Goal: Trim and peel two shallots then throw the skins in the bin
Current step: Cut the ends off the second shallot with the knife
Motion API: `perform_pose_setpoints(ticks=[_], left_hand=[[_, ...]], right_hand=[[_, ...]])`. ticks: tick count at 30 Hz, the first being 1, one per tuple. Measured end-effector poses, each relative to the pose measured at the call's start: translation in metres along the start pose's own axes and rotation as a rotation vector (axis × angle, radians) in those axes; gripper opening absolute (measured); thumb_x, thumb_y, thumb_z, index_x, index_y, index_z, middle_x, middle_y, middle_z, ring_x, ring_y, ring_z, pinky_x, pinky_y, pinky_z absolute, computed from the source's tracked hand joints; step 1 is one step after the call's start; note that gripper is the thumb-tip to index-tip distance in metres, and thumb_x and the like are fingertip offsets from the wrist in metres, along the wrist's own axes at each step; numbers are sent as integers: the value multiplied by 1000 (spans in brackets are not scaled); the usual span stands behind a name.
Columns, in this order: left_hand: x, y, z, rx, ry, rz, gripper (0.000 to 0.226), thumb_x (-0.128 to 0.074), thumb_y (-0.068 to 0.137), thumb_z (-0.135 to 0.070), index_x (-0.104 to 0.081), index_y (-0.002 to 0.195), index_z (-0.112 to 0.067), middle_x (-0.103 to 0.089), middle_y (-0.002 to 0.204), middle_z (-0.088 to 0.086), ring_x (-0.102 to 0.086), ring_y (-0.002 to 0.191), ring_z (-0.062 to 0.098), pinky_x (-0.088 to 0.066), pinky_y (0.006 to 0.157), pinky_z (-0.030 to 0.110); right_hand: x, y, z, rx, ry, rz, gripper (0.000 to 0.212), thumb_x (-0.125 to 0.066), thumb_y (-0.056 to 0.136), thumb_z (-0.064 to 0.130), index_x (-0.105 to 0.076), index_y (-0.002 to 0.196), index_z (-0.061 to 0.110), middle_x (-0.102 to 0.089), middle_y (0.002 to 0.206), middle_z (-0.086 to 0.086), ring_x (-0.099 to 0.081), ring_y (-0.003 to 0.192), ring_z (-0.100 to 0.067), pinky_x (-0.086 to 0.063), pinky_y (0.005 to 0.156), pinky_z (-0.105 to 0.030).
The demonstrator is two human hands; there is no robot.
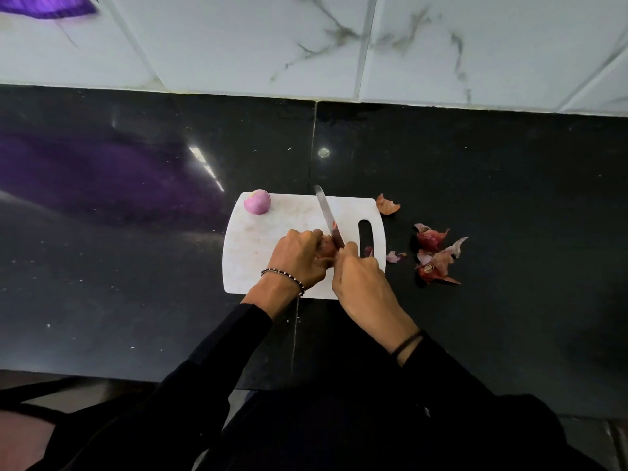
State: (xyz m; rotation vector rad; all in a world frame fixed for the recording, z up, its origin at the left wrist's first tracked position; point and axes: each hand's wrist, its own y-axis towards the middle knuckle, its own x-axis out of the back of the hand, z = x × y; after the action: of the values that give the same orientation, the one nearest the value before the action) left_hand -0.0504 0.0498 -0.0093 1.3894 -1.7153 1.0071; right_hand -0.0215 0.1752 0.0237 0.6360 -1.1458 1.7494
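i read this as a kitchen: a polished black stone desk (136,266) runs up against a wall of white, marble-veined tiles (238,45). on the desk lies a white plastic cutting board (258,246) with a peeled shallot (257,202) on its far corner, a knife (326,212) over it, and papery red skins (435,256) just beside.
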Motion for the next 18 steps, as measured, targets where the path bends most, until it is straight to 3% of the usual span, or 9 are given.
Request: perform_pose_setpoints(ticks=[3, 6, 13, 18], left_hand=[[2, 1, -1, 18, -28, 9, 22, -64, 82, -20, -47, 70, -13, -41, 56, -4, -42, 62, 28, -31, 58, 29], [2, 3, -1, 13, -34, 18, 20, -63, 81, -18, -48, 70, -13, -37, 53, -8, -40, 61, 26, -33, 59, 29], [3, 10, 3, 9, -37, 56, 19, -69, 84, -25, -60, 81, -9, -39, 55, -10, -46, 63, 22, -34, 60, 27], [2, 9, 1, -12, -4, 49, 19, -68, 84, -23, -54, 77, -11, -40, 56, -8, -48, 65, 27, -32, 59, 28]], right_hand=[[-3, -11, -10, -4, -8, 0, 22, -31, 109, 29, -42, 115, 11, -57, 86, -9, -53, 69, -22, -38, 56, -30], [-8, -20, -16, -43, -28, 69, 18, -33, 108, 30, -40, 115, 15, -48, 75, 0, -52, 63, -13, -33, 48, -23], [-10, -18, -15, -65, -49, 100, 20, -37, 108, 27, -38, 122, 14, -44, 75, 1, -49, 63, -10, -37, 51, -24], [-5, -10, -8, -26, -33, 36, 19, -34, 108, 25, -40, 120, 10, -44, 76, -2, -48, 66, -18, -37, 58, -30]])
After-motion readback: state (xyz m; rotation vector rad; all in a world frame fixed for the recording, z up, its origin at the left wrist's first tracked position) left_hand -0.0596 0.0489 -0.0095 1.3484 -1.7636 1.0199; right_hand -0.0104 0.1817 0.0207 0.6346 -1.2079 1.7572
